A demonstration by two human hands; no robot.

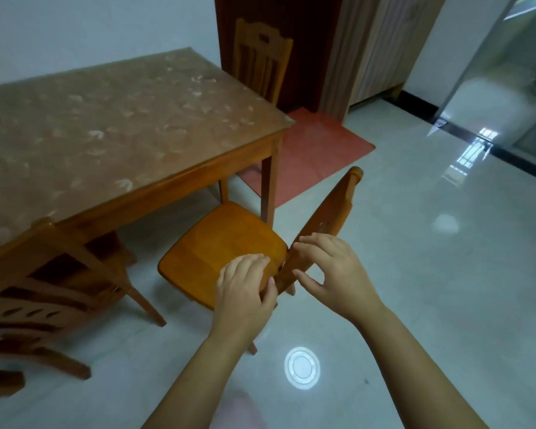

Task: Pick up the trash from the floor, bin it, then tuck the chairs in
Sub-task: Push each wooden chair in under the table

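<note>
A wooden chair (226, 243) stands at the bench's (106, 125) near right corner, its seat mostly clear of the bench edge and its backrest facing away from the bench. The left hand (245, 292) grips the backrest's near end, fingers (254, 261) curled over the top rail. The right hand (334, 270) hovers at the rail, fingers loosely bent and not closed on it. A second chair (53, 274) sits tucked at the bench's near side, and a third chair (262, 60) stands at its far end.
</note>
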